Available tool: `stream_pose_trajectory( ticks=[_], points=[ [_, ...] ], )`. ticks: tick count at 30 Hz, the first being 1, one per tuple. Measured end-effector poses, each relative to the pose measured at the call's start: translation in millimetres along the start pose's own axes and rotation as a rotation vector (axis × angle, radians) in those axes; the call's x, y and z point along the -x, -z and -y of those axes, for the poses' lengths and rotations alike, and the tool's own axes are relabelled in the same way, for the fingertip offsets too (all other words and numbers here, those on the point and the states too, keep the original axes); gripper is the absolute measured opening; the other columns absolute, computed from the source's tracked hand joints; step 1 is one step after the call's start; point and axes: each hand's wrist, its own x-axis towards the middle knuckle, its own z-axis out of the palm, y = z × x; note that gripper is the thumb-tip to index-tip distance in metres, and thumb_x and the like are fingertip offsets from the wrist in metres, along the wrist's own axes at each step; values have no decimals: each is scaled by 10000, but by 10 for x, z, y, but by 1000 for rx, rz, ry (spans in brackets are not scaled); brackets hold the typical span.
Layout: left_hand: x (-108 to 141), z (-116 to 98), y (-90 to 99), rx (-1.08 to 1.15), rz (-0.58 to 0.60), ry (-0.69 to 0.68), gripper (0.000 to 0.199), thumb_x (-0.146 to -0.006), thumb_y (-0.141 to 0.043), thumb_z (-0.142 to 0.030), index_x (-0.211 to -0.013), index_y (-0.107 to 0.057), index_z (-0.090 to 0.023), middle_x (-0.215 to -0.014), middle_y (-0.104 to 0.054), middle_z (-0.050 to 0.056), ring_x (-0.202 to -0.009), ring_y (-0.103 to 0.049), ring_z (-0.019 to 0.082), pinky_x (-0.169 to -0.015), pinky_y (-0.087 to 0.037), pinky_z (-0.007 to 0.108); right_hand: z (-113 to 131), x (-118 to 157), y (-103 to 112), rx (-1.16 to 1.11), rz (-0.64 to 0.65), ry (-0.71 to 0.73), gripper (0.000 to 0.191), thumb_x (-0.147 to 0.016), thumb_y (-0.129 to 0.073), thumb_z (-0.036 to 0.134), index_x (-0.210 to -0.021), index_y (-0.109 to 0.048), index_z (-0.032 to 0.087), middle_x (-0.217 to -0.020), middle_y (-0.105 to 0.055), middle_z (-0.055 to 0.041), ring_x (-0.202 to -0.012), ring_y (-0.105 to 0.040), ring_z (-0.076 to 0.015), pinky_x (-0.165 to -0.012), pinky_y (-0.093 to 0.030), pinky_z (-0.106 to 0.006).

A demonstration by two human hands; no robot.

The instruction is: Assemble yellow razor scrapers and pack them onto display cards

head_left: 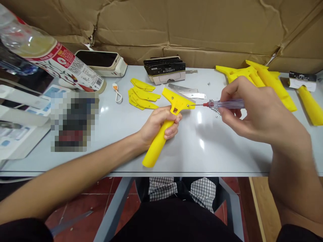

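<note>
My left hand (pixel 165 122) wraps around the neck of a yellow scraper (pixel 157 143), its handle slanting down toward the table's front edge. A thin metal blade shows along the scraper's wide head, and two screws sit in the head's face. Between the thumb and fingers of my right hand (pixel 252 104) is a screwdriver (pixel 233 103) with a clear handle and red collar. Its tip meets the screw (pixel 188 105) at the head's right end. Small nuts (pixel 217 112) lie behind the screwdriver, partly hidden by it and my fingers.
Yellow plastic plates (pixel 143 95) and loose blades (pixel 186 90) lie beyond the scraper, before a stack of black cards (pixel 165 69). More yellow scraper bodies (pixel 275 87) lie at right. A bottle (pixel 68 64), a phone (pixel 98 58) and a white cord loop (pixel 118 95) are at left.
</note>
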Motion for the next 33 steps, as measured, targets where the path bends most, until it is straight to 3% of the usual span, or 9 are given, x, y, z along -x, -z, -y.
stream_pose_trajectory(
  ticks=[4, 7, 10, 15, 20, 23, 26, 30, 33],
  points=[
    [0, 0, 5, -17, 4, 6, 81, -675, -712, -188, -669, -637, -159, -458, -457, -43, -311, -347, 50, -326, -313, 175, -13, -7, 18, 49, -20, -28, 129, -985, -663, 267, -1114, -651, 275, -832, -729, -3, -643, -683, -201, -609, -468, -336],
    [3, -1, 9, -25, 16, 10, 83, -691, -707, -196, -669, -635, -162, -434, -442, -40, -312, -346, 56, -325, -301, 175, -18, -32, -2, 134, -82, -25, 84, -1012, -679, 336, -1039, -680, 256, -676, -659, 17, -563, -613, -189, -619, -420, -341],
    [6, -1, 13, -44, 31, 15, 89, -699, -700, -199, -665, -624, -166, -429, -438, -38, -310, -345, 58, -324, -297, 177, -30, -47, -17, 191, -102, -20, 204, -1052, -625, 408, -938, -659, 242, -569, -550, 30, -506, -514, -180, -599, -344, -347],
    [8, 2, 3, -38, 12, -7, 91, -690, -695, -202, -679, -612, -166, -482, -463, -45, -323, -342, 50, -322, -304, 177, -25, -24, 30, 62, -1, -70, 240, -914, -711, 323, -1103, -577, 263, -831, -676, 5, -577, -587, -186, -601, -407, -351],
    [16, -3, -9, -33, 1, -5, 96, -684, -699, -190, -670, -606, -167, -476, -467, -48, -323, -345, 51, -322, -308, 179, -15, -30, 5, 54, -128, -7, 112, -936, -707, 274, -1007, -620, 276, -778, -734, 22, -629, -683, -194, -597, -456, -343],
    [17, -6, -3, -38, 4, 0, 90, -687, -698, -189, -668, -614, -163, -465, -465, -45, -315, -346, 51, -323, -307, 181, -28, -48, -49, 165, -199, 16, 106, -984, -686, 331, -927, -645, 251, -627, -666, 38, -521, -596, -172, -578, -396, -349],
    [17, -7, 0, -52, 12, 8, 93, -696, -696, -199, -675, -612, -165, -451, -453, -43, -311, -347, 53, -328, -303, 181, -34, -45, -59, 176, -149, 1, 128, -986, -676, 368, -962, -638, 248, -595, -608, 46, -519, -570, -176, -578, -377, -343],
    [17, -7, -9, -58, 4, 3, 108, -687, -701, -201, -680, -598, -167, -465, -459, -42, -319, -341, 52, -325, -300, 183, -19, -19, 0, 51, -34, -44, 257, -881, -721, 294, -1100, -587, 269, -803, -681, 26, -571, -616, -175, -594, -435, -344],
    [16, -10, -11, -56, 2, 2, 104, -687, -697, -196, -672, -599, -166, -473, -464, -40, -324, -342, 50, -328, -302, 182, -9, -15, 34, 32, -35, -31, 167, -915, -683, 262, -1058, -598, 278, -833, -720, 12, -624, -672, -196, -606, -460, -357]
  ],
)
